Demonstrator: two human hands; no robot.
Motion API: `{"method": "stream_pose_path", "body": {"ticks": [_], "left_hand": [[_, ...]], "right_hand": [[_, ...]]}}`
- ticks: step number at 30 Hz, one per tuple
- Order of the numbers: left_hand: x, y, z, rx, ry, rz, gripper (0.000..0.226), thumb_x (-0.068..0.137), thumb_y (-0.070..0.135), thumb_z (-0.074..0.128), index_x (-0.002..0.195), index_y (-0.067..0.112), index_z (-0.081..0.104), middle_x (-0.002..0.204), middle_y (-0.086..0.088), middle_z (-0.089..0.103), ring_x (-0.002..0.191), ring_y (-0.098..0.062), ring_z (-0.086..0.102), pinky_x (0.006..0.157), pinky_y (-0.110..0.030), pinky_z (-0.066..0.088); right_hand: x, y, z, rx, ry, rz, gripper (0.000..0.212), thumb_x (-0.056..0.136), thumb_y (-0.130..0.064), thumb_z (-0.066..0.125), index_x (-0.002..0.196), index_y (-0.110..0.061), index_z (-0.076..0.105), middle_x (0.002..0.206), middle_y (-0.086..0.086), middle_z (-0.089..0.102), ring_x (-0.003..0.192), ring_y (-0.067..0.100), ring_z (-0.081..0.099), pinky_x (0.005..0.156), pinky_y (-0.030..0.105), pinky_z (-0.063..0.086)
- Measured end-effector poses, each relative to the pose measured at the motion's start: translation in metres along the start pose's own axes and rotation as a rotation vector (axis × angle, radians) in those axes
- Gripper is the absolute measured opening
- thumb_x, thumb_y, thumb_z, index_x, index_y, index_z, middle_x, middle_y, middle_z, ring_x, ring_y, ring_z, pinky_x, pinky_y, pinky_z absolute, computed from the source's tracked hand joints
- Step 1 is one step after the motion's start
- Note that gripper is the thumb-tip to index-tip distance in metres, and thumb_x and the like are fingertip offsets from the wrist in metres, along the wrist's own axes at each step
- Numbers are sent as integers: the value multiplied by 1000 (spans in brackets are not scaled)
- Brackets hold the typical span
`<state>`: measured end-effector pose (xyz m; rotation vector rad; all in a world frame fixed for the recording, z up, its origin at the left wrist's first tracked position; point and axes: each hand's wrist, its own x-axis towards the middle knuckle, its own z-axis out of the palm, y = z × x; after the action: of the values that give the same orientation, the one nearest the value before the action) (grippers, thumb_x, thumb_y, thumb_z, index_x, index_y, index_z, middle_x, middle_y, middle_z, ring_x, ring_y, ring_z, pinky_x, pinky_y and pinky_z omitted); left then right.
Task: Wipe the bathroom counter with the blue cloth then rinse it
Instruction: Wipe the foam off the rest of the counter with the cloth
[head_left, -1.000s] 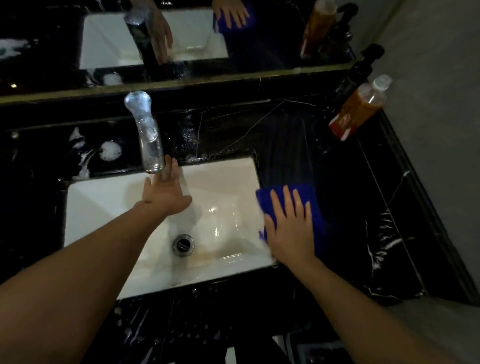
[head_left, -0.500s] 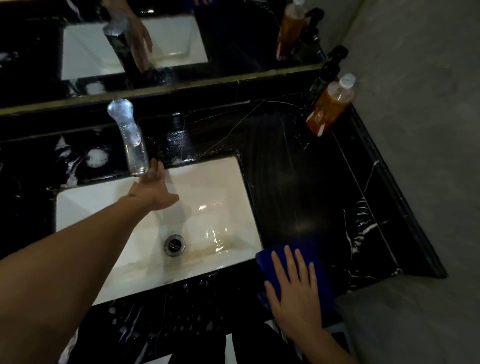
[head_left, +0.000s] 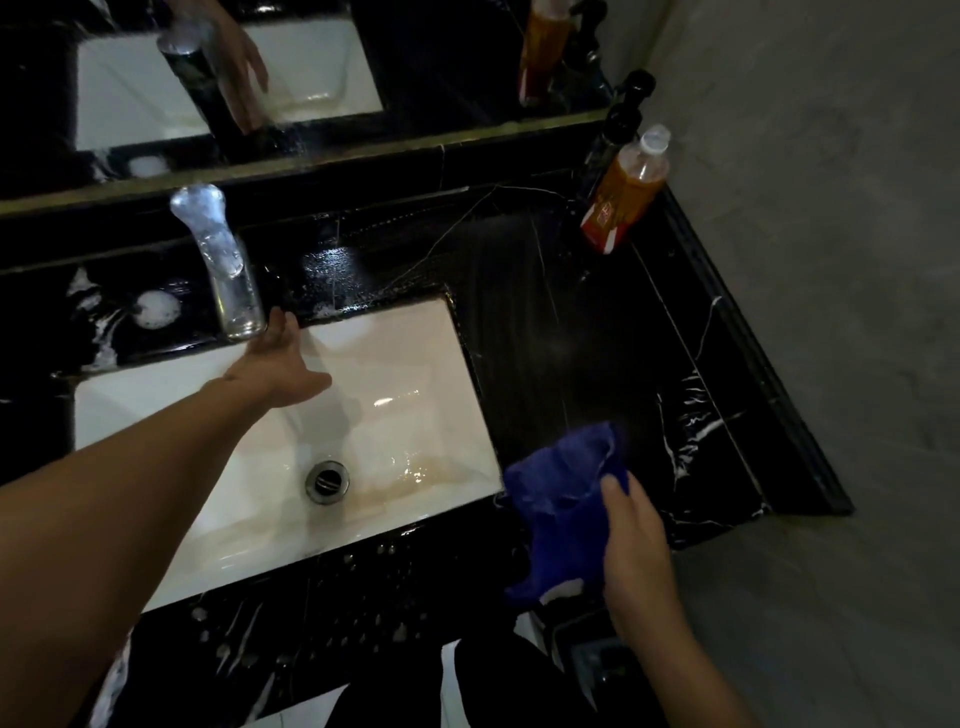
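Blue cloth (head_left: 563, 499) hangs bunched in the right hand (head_left: 631, 545), whose grip is closed on it — lifted off the black marble counter (head_left: 597, 338), just right of the sink's front corner. White sink (head_left: 405, 374) lies left of the cloth, its drain (head_left: 327, 480) near the middle. Over the sink's back edge the left hand (head_left: 278, 364) is spread open, fingertips by the chrome faucet (head_left: 221, 260). An orange bottle (head_left: 626, 192) stands at the counter's far right — well apart from the sink.
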<state>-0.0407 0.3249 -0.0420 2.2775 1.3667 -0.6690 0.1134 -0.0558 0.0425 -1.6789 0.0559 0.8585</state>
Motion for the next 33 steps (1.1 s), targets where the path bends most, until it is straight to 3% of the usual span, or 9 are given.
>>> {"method": "stream_pose_path", "body": {"ticks": [2,4,9,14,16,18,21,27,33], "left_hand": [[2,-2,-1,-4,4,-2,104,91,50,61,157,11,-10,165,-7,-18,153,-34,-4,123,-43,12],[3,-3,-1,-3,7,6,104,91,50,61,157,9,-8,166,-10,-16,152,-36,-3,123,-42,11],[2,1,0,-6,38,1,107,89,47,66,157,6,-6,166,-13,-13,152,-38,-5,122,-42,9],[-1,4,2,-17,39,-20,106,90,46,65,157,7,-7,166,-11,-14,152,-34,-9,123,-42,6],[-2,4,2,-21,39,-19,106,90,44,65,157,8,-8,166,-10,-15,152,-33,-11,123,-41,5],[-4,5,3,-14,40,-12,105,91,43,65,157,7,-8,166,-11,-15,152,-32,-12,123,-40,3],[-4,5,3,-23,38,-10,105,91,42,66,157,7,-8,166,-12,-15,152,-32,-13,123,-39,2],[-5,6,6,-24,52,6,106,91,42,66,156,5,-8,165,-14,-15,151,-35,-13,123,-42,2],[-8,7,5,2,53,-9,106,91,43,66,156,6,-9,165,-12,-16,152,-34,-13,123,-43,4]], "right_hand": [[8,-4,-14,162,-22,141,23,104,-19,48,108,-23,70,101,1,78,89,17,75,75,34,59],[21,4,-36,82,29,185,20,101,-12,53,106,-19,70,109,8,76,93,17,73,79,33,56],[28,24,-76,-298,221,-42,33,96,4,54,112,-24,60,123,6,65,119,22,61,102,41,49],[10,41,-59,-792,55,-437,39,92,-16,67,125,-32,56,131,-10,54,123,10,48,105,38,45],[11,55,-51,-1124,-106,-620,49,88,-36,65,135,-30,56,146,-5,47,136,15,39,111,42,36],[12,66,-47,-1394,-243,-636,66,83,-53,56,145,-34,47,154,-3,43,141,23,37,109,50,34],[18,64,-48,-1510,-243,-628,65,80,-58,53,140,-33,53,135,-6,56,123,25,52,97,48,41],[10,60,-83,-1449,-166,-744,24,87,-53,57,92,-32,68,98,-11,57,100,15,52,91,38,33],[-1,68,-124,-1457,113,-638,32,86,-48,54,66,-25,63,86,-6,54,87,19,51,83,38,33]]}}
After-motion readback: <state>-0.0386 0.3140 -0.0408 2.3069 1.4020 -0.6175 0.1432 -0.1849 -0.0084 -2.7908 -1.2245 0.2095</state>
